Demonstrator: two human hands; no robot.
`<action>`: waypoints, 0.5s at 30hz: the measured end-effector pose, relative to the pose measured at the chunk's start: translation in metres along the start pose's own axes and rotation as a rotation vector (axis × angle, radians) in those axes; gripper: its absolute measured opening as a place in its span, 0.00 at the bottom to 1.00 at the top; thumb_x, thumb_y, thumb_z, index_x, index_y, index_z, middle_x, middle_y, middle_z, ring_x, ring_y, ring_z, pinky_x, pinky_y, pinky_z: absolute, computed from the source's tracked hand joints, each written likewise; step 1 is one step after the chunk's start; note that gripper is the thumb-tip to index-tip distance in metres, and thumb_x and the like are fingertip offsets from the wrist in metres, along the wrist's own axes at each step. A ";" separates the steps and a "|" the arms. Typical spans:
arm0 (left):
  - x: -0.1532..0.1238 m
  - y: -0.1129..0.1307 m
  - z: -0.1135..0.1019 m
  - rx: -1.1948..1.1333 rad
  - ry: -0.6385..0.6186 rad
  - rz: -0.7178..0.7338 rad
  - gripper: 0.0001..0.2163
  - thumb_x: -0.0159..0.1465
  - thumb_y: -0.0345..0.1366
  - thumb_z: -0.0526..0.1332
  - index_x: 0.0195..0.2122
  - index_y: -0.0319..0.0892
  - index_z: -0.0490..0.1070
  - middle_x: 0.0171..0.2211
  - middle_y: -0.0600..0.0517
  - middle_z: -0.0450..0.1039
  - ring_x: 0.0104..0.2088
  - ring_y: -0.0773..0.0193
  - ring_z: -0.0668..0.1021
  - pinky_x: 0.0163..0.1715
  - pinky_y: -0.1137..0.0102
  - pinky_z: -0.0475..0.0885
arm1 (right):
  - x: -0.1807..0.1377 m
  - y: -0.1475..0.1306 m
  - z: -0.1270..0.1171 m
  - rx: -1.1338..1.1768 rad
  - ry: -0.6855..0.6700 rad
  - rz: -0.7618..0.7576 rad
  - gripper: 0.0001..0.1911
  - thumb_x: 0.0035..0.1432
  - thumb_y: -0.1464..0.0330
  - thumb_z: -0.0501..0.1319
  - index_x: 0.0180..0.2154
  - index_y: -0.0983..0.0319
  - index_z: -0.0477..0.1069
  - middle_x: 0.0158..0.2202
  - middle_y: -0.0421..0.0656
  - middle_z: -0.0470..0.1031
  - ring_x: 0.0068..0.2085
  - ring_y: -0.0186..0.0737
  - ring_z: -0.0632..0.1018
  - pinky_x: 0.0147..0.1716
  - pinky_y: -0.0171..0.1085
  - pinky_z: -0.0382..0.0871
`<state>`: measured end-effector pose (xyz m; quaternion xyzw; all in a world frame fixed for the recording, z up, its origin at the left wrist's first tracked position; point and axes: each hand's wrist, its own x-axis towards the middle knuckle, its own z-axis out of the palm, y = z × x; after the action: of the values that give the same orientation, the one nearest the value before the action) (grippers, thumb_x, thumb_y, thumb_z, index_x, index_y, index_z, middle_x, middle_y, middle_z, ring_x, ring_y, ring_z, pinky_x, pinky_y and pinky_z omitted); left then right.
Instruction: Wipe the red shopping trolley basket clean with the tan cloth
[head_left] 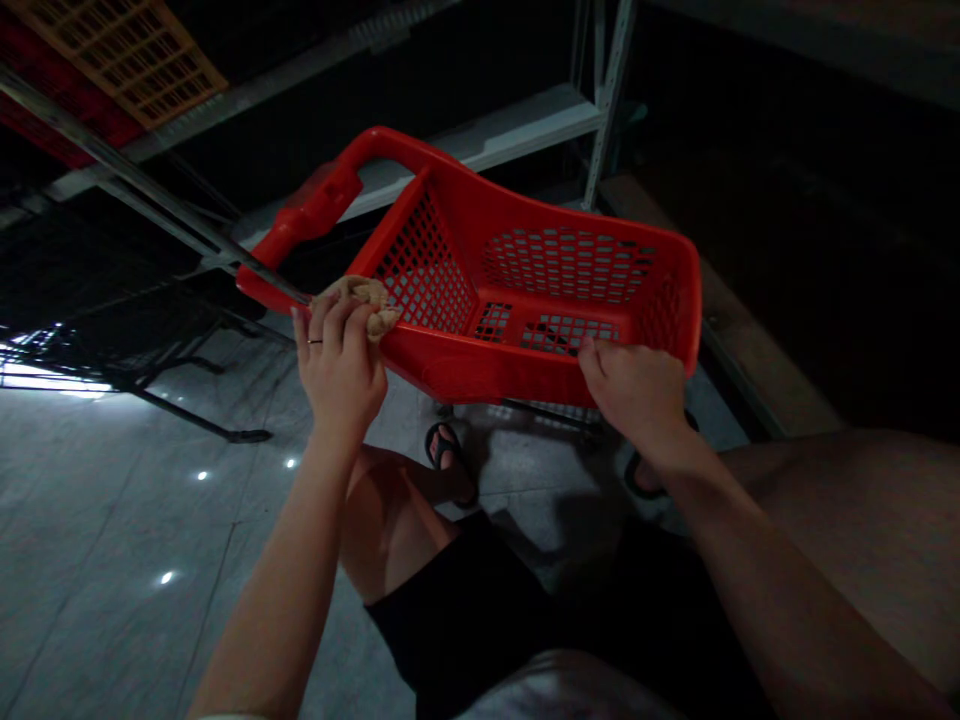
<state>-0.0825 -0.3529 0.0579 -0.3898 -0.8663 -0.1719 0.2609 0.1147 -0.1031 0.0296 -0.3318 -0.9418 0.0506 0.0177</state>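
Observation:
A red plastic shopping cart point(480, 375) stands in front of my knees, its basket empty and its handle at the upper left. My left hand point(337, 355) is closed on a crumpled tan cloth point(367, 295), pressed against the cart's near rim close to the handle. My right hand point(637, 390) grips the near rim farther right, fingers wrapped over the edge and partly hidden inside the basket.
Behind the cart stands a metal shelf rack point(525, 130). A yellow crate point(142, 60) sits on a shelf at the upper left. Dark metal legs point(202, 415) rest on the grey tiled floor point(112, 560). My sandalled foot point(448, 455) is beside the cart's underside.

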 end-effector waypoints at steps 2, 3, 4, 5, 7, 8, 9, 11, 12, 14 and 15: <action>-0.006 0.025 0.014 -0.033 0.034 -0.034 0.17 0.73 0.37 0.51 0.58 0.37 0.70 0.62 0.38 0.70 0.69 0.46 0.65 0.74 0.43 0.52 | -0.003 -0.006 0.003 0.008 0.021 0.003 0.34 0.74 0.61 0.40 0.41 0.67 0.83 0.34 0.58 0.84 0.34 0.54 0.84 0.29 0.40 0.61; -0.012 0.046 0.026 -0.053 0.046 -0.020 0.16 0.73 0.36 0.51 0.56 0.34 0.70 0.60 0.35 0.71 0.67 0.46 0.68 0.73 0.44 0.57 | -0.005 -0.009 0.004 0.013 0.032 -0.001 0.34 0.73 0.61 0.40 0.41 0.67 0.83 0.34 0.58 0.84 0.33 0.53 0.84 0.29 0.39 0.60; -0.018 0.071 0.040 -0.088 0.003 0.031 0.15 0.73 0.35 0.51 0.55 0.35 0.71 0.57 0.36 0.73 0.64 0.47 0.71 0.73 0.44 0.57 | -0.006 -0.010 0.006 0.016 0.043 -0.007 0.34 0.73 0.61 0.40 0.40 0.67 0.83 0.34 0.58 0.84 0.32 0.52 0.83 0.28 0.39 0.60; -0.024 0.097 0.054 -0.135 0.006 0.059 0.15 0.72 0.34 0.51 0.55 0.36 0.71 0.55 0.37 0.75 0.63 0.47 0.73 0.73 0.43 0.57 | -0.007 -0.010 0.007 0.016 0.048 -0.016 0.33 0.73 0.62 0.40 0.40 0.67 0.83 0.34 0.58 0.84 0.31 0.51 0.83 0.28 0.38 0.59; -0.033 0.142 0.076 -0.212 -0.016 0.123 0.16 0.72 0.34 0.51 0.56 0.37 0.71 0.55 0.39 0.77 0.63 0.49 0.73 0.72 0.45 0.59 | -0.007 -0.007 0.008 0.007 0.053 -0.034 0.33 0.73 0.62 0.41 0.39 0.67 0.83 0.33 0.57 0.84 0.31 0.49 0.82 0.28 0.38 0.58; -0.036 0.157 0.082 -0.235 -0.034 0.169 0.17 0.72 0.34 0.51 0.58 0.37 0.70 0.56 0.39 0.77 0.64 0.49 0.73 0.72 0.46 0.59 | -0.006 -0.004 0.009 -0.002 0.053 -0.040 0.33 0.73 0.62 0.41 0.38 0.67 0.83 0.33 0.57 0.84 0.31 0.48 0.82 0.28 0.37 0.57; -0.037 0.163 0.084 -0.243 -0.061 0.233 0.17 0.72 0.34 0.51 0.59 0.37 0.70 0.57 0.40 0.76 0.65 0.50 0.72 0.72 0.48 0.60 | -0.006 0.000 0.009 -0.010 0.051 -0.043 0.33 0.73 0.61 0.41 0.38 0.67 0.83 0.33 0.57 0.84 0.31 0.48 0.82 0.28 0.37 0.56; -0.035 0.151 0.077 -0.212 -0.116 0.363 0.18 0.73 0.33 0.52 0.61 0.39 0.69 0.59 0.43 0.76 0.65 0.53 0.73 0.73 0.52 0.60 | -0.004 0.008 0.010 -0.019 0.050 -0.051 0.33 0.73 0.60 0.42 0.38 0.67 0.83 0.32 0.56 0.83 0.31 0.48 0.81 0.27 0.37 0.54; -0.032 0.134 0.068 -0.174 -0.132 0.404 0.18 0.73 0.33 0.51 0.62 0.40 0.69 0.59 0.44 0.76 0.64 0.54 0.74 0.73 0.52 0.60 | -0.004 0.011 0.010 -0.019 0.056 -0.053 0.33 0.73 0.60 0.42 0.38 0.67 0.83 0.32 0.56 0.83 0.30 0.49 0.81 0.27 0.38 0.53; -0.024 0.086 0.044 -0.061 -0.128 0.400 0.18 0.72 0.33 0.52 0.61 0.41 0.70 0.58 0.46 0.77 0.62 0.54 0.75 0.73 0.50 0.59 | -0.004 0.014 0.011 -0.019 0.069 -0.055 0.33 0.73 0.60 0.41 0.37 0.67 0.82 0.31 0.56 0.82 0.30 0.49 0.80 0.27 0.38 0.52; -0.020 0.059 0.031 0.004 -0.101 0.353 0.17 0.72 0.34 0.52 0.60 0.41 0.71 0.58 0.45 0.77 0.62 0.53 0.75 0.73 0.48 0.58 | -0.005 0.014 0.012 -0.021 0.074 -0.050 0.33 0.73 0.60 0.41 0.37 0.68 0.82 0.31 0.56 0.82 0.29 0.48 0.80 0.27 0.38 0.51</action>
<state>-0.0358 -0.3111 0.0267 -0.5435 -0.7966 -0.1019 0.2441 0.1261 -0.0964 0.0166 -0.3098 -0.9491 0.0281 0.0503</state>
